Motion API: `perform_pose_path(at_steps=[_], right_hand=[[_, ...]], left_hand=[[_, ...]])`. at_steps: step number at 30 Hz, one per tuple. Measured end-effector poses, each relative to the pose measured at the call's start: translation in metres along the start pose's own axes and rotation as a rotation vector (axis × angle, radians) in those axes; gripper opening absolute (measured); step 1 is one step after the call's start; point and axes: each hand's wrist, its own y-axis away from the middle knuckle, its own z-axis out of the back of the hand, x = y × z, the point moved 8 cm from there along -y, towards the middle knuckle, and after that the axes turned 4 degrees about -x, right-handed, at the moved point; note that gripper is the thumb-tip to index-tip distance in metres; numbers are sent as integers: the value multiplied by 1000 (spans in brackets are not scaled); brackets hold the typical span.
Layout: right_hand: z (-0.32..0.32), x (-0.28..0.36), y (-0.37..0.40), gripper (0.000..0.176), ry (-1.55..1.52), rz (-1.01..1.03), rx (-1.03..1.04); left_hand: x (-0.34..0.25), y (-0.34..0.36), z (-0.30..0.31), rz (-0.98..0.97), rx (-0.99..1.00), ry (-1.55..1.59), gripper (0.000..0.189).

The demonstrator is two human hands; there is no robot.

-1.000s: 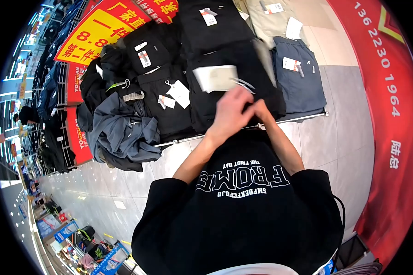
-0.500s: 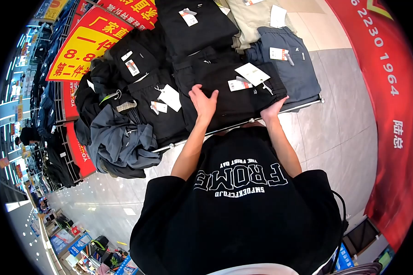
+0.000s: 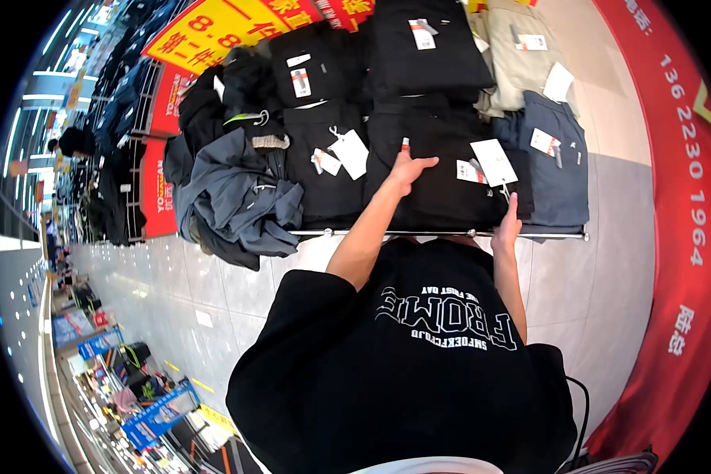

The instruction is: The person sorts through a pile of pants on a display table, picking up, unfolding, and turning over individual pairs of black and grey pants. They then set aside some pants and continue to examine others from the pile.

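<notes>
1. Two hands on the cloth: the left hand (image 3: 409, 168) lies flat and open on the black folded trousers (image 3: 442, 201), fingers spread, palm down, gripping nothing.
2. Over to the right hand (image 3: 507, 225): it sits at the near right corner of that same pile, fingers stretched out along the fabric, nothing pinched between them.
3. Those black trousers lie at the near edge of the display table, right up against the metal rail (image 3: 324, 232) that runs along its front.
4. A white hang tag (image 3: 494, 162) rests on the pile between the two hands, closer to the right one.
5. Tight on the right: grey-blue trousers (image 3: 561, 182) butt against the black pile, and their near hem reaches the rail too.
6. Tight on the left as well: another black stack with tags (image 3: 324, 170) lies just beside the left hand, and past it a crumpled grey jacket (image 3: 237, 201) spills over the table edge toward the floor.
7. Far side is stacked: more black trousers and a beige pair (image 3: 521, 59) fill the table beyond the hands.
8. Open room is all on the near side: bare tiled floor (image 3: 616, 261) spreads right of the person, up to a red banner (image 3: 687, 182).
</notes>
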Motion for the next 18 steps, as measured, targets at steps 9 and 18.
perform_pose_path(at_steps=[9, 18], right_hand=[[-45, -1, 25, 37, -47, -204, 341], [-119, 10, 52, 39, 578, 240, 297]], left_hand=[[-115, 95, -34, -415, 103, 141, 28], [-17, 122, 143, -214, -347, 349, 33]])
